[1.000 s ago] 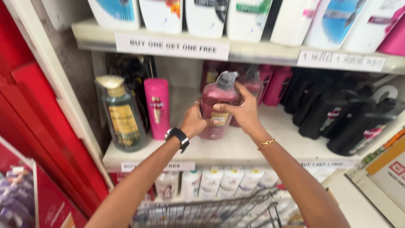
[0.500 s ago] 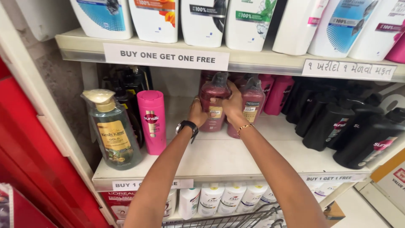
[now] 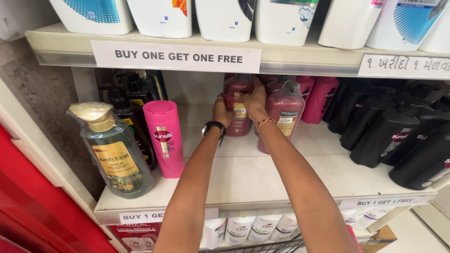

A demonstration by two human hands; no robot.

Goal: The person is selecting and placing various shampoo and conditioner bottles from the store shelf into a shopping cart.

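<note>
On the shelf (image 3: 262,182), near its front edge, a green pump bottle (image 3: 114,154) and a pink bottle (image 3: 164,138) are seen to the left of the arms. Farther back, a dark red bottle (image 3: 239,110) is gripped upright between the left hand (image 3: 222,111) and the right hand (image 3: 254,100), both closed around it. Just right of it a second red bottle (image 3: 284,115) is stood, with black bottles (image 3: 398,140) beyond to the right.

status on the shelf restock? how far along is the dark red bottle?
Done: the dark red pump bottle stands upright on the white shelf, set back beside a second, plastic-wrapped dark red bottle.
In hand: left hand and right hand both grip it, not released.
Left: letting go; the shelf front between the pink bottle and black bottles holds nothing.
</note>
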